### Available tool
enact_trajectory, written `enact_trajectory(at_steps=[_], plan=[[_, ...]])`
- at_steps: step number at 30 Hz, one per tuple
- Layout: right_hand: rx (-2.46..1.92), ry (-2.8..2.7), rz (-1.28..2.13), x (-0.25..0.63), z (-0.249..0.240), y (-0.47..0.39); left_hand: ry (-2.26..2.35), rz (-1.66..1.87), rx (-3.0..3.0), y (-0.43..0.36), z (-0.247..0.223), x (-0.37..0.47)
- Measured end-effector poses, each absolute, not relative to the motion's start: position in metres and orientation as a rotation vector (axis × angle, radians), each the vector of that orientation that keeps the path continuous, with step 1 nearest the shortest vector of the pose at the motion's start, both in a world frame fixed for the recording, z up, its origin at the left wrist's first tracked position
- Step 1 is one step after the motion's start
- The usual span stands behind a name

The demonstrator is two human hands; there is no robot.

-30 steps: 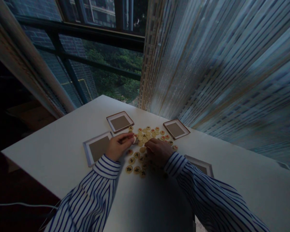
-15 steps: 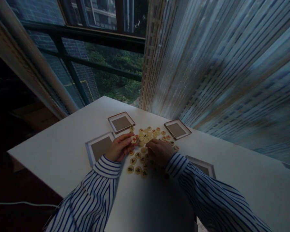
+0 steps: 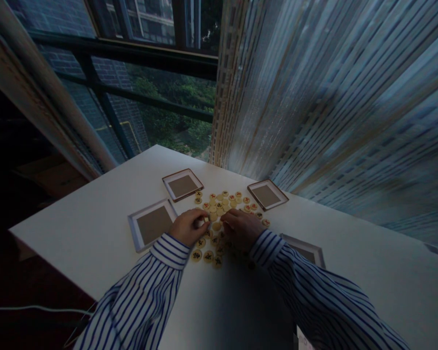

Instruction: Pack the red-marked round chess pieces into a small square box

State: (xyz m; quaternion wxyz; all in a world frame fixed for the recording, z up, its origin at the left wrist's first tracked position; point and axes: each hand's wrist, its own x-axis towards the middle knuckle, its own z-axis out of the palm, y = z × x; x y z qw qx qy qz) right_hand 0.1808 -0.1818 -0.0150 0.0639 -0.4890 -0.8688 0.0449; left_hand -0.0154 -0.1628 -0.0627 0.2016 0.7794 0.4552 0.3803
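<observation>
Round pale-yellow game pieces [image 3: 208, 256] with red or black characters lie spread over the middle of the white table [image 3: 95, 214]; some show a blank face. My left hand [image 3: 188, 225] pinches one piece [image 3: 205, 220] between thumb and fingers, just above the left side of the spread. Close by on the right, my right hand [image 3: 243, 228] is over the pieces with its fingers bent together near the centre; whatever its fingertips hold is hidden.
Two brown-edged trays [image 3: 193, 193] [image 3: 277, 204] lie behind the pieces. A grey-white tray [image 3: 133, 238] is at the left, another [image 3: 321, 255] beside my right sleeve. A window and a sheer curtain [image 3: 277, 97] stand behind the table. A white cable [image 3: 36, 307] hangs lower left.
My left hand has turned from palm-up to knuckles-up and moved slightly right and down, and the red-marked face of its piece no longer shows. My right hand has barely moved.
</observation>
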Motion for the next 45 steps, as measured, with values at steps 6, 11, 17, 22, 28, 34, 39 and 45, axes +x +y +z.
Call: enact_trajectory(at_steps=[6,11,17,22,28,34,39,45], plan=[[-1.484,-2.631,0.151,0.179,-0.017,-0.181,1.314,0.876,2.460,-0.163,-0.062,-0.018],[-1.450,-2.678,0.167,0.175,-0.016,-0.178,1.360,0.808,2.484,-0.164,-0.062,-0.018],[-1.413,-2.759,0.197,0.171,-0.015,-0.175,1.409,0.656,2.510,-0.165,-0.057,-0.017],[-1.370,-2.794,0.221,0.167,-0.016,-0.173,1.432,0.608,2.526,-0.164,-0.057,-0.017],[-1.353,-2.801,0.206,0.164,-0.018,-0.171,1.443,0.609,2.537,-0.163,-0.058,-0.017],[-1.414,-2.830,0.205,0.158,-0.016,-0.171,1.440,0.615,2.575,-0.164,-0.057,-0.017],[-1.424,-2.830,0.213,0.156,-0.015,-0.171,1.439,0.670,2.606,-0.165,-0.057,-0.017],[-1.486,-2.538,0.428,0.156,-0.019,-0.172,1.494,0.885,2.587,-0.166,-0.057,-0.018]])
